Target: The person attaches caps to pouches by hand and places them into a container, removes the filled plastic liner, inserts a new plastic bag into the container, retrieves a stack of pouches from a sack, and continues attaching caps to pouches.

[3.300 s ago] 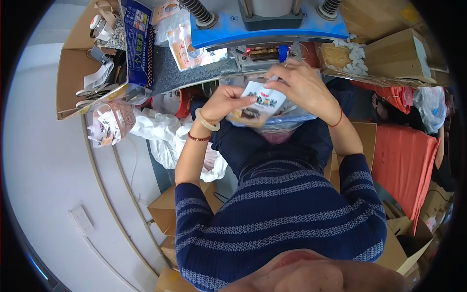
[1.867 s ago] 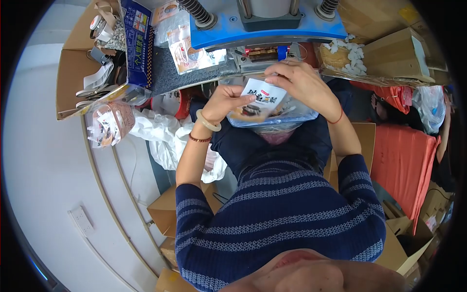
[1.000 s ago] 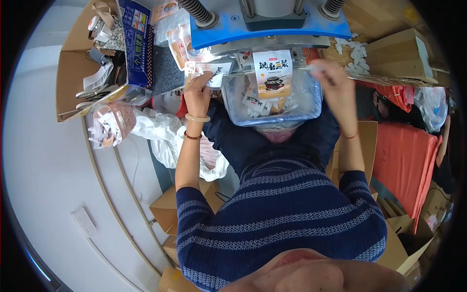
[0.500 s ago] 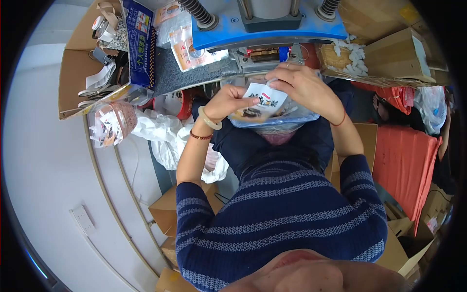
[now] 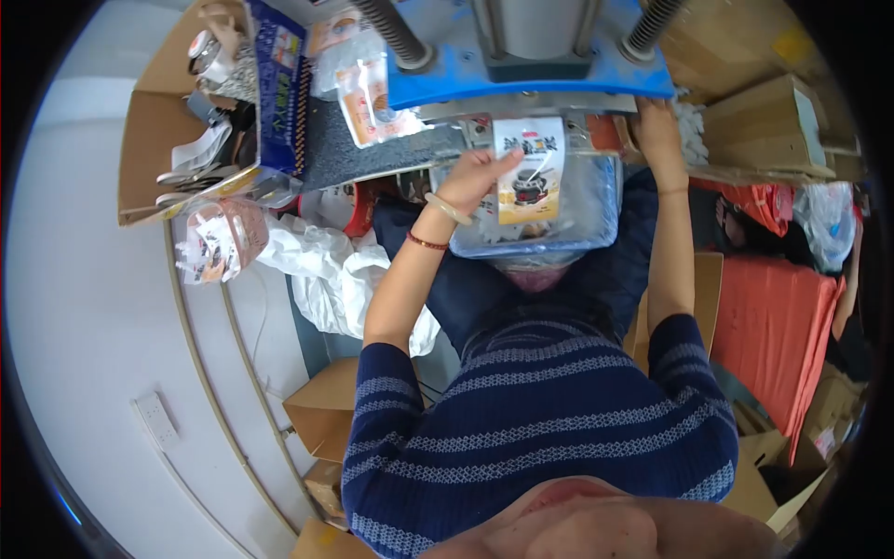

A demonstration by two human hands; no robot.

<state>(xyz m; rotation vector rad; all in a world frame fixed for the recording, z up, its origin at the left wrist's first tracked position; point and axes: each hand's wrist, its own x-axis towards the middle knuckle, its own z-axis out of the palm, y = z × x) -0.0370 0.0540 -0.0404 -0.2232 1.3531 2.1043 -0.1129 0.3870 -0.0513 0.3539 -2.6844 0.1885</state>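
My left hand [image 5: 480,179] pinches a white and yellow printed pouch [image 5: 531,194] by its left edge, thumb on the front. The pouch hangs upright, its black lettering and pot picture facing me. Below it, a blue-rimmed plastic tray [image 5: 589,228] rests on my lap with clear plastic and printed pieces inside. My right hand [image 5: 657,135] is up at the right end of the blue press plate [image 5: 540,88], beside a heap of white bits [image 5: 691,130]. Its fingertips are hidden there, so their grip does not show.
A carton [image 5: 149,140] at the left holds a jar and other small items. More printed pouches [image 5: 368,102] lie on the grey bench [image 5: 345,154]. Metal spring posts [image 5: 396,33] rise from the press. A red padded board [image 5: 764,335] stands at the right, near another person's arm.
My right hand has left the pouch and moved right to the press's edge. My left hand has raised the pouch, which now faces me upright. More of the tray shows.
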